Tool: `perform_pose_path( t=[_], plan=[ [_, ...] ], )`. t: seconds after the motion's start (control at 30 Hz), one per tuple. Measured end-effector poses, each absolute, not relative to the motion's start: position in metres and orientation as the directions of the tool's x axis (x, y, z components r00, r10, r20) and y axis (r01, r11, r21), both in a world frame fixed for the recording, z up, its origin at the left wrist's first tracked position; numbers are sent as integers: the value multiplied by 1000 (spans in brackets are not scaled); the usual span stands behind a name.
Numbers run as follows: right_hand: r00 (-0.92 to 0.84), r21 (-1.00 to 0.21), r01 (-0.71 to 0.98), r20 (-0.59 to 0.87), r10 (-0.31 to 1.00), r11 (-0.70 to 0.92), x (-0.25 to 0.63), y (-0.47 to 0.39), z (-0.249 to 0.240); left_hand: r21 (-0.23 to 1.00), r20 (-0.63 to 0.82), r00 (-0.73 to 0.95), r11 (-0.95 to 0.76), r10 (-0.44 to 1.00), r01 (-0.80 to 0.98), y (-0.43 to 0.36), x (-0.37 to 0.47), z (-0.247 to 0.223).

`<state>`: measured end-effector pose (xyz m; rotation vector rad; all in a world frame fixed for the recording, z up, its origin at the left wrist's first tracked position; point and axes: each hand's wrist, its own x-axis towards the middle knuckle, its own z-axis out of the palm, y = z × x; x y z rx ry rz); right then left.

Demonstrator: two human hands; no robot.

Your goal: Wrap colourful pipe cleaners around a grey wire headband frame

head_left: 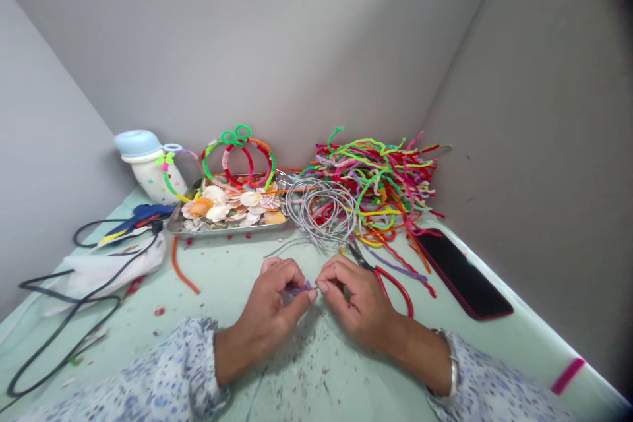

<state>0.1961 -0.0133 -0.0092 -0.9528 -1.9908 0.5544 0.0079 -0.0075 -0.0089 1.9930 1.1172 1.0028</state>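
Near the front middle of the table, my left hand [277, 297] is closed in a pinch on a short purple pipe cleaner [297, 289], mostly hidden by the fingers. Fingertip to fingertip with it, my right hand [357, 300] pinches a thin dark end that sticks out between the two hands. Whether that end is bare wire I cannot tell. Just behind my right hand lie scissors with red handles [408, 297], partly covered by it. A loose coil of grey wire [324, 211] rests beyond both hands.
A metal tray [232, 231] of seashells [216, 194] stands at the back, with pipe-cleaner rings [273, 168] above it. Behind right is a heap of coloured pipe cleaners [376, 171]. A phone [462, 273] lies right; a white bottle [153, 175] and black cable [74, 310] are left.
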Motion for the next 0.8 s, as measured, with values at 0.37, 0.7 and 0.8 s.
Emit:
perform_pose_path(
  t=[0.37, 0.7, 0.8],
  plan=[
    [-272, -698, 438, 497, 824, 566, 194, -12, -10, 767, 337, 336, -463, 880, 444, -3, 9, -8],
    [-317, -674, 442, 501, 805, 593, 195, -14, -11, 803, 299, 339, -427, 892, 416, -7, 9, -6],
    [-323, -655, 441, 522, 789, 614, 195, -15, -10, 822, 284, 334, -407, 899, 397, -7, 9, -5]
  ],
)
